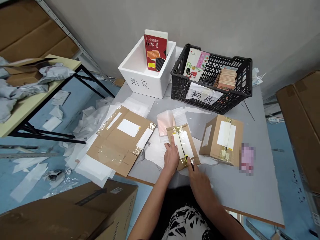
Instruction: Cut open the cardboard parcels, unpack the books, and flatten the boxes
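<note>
Left hand (171,156) pressed flat on a small cardboard mailer (183,132), right hand (200,182) clenched round a yellow box cutter (187,159) at its taped seam, mailer mid-table. Past that, another taped box (222,140), then a black crate (212,100) and white foam box (136,78).

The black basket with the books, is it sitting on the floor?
No, the black plastic basket stands on the grey table top, beside the white foam box.

Two hands (171,156), one box cutter (186,159), three cardboard mailers (120,143), one foam box (152,88).
</note>
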`<state>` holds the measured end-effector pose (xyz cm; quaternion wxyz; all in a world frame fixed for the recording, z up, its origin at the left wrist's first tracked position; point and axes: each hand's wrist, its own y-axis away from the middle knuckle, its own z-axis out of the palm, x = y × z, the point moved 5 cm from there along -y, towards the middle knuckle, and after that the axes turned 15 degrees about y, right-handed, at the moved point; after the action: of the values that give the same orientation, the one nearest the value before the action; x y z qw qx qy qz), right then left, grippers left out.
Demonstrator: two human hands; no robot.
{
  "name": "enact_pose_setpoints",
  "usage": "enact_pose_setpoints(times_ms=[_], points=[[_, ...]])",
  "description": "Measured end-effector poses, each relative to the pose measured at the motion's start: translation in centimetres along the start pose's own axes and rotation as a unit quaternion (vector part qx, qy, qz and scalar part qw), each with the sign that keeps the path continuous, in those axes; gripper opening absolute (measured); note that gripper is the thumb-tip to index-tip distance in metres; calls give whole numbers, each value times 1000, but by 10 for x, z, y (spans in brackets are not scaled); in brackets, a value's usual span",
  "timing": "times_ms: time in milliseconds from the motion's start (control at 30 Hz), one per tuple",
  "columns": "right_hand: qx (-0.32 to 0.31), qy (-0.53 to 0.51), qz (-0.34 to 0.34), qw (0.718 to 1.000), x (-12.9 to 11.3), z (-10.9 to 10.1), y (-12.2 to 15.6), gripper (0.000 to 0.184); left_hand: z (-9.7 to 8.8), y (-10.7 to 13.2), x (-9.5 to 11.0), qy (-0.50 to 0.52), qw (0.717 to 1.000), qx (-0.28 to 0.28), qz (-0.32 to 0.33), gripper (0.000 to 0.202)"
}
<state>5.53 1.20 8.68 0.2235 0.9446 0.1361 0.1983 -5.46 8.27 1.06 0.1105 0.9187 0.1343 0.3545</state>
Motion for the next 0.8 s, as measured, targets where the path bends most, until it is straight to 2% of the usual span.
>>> enact_pose_setpoints(times_ms=[200, 467, 567, 667, 733, 800], points=[[-56, 2, -17, 998, 5, -1, 30, 65, 2, 0, -3, -4, 1000, 21, 10, 57], [-68, -4, -16, 998, 11, 6, 42, 69, -1, 1, 4, -34, 999, 2, -7, 56], [-38, -4, -25, 999, 26, 10, 50, 71, -6, 1, 9, -70, 997, -21, -10, 56], [33, -30, 15, 999, 56, 13, 64, 65, -19, 0, 17, -138, 989, -56, 13, 56], [96, -57, 68, 991, 79, 13, 72, 61, -30, -4, 29, -183, 977, -76, 73, 59], [141, -88, 106, 980, 96, 13, 77, 59, -35, -9, 44, -200, 960, -117, 161, 67]])
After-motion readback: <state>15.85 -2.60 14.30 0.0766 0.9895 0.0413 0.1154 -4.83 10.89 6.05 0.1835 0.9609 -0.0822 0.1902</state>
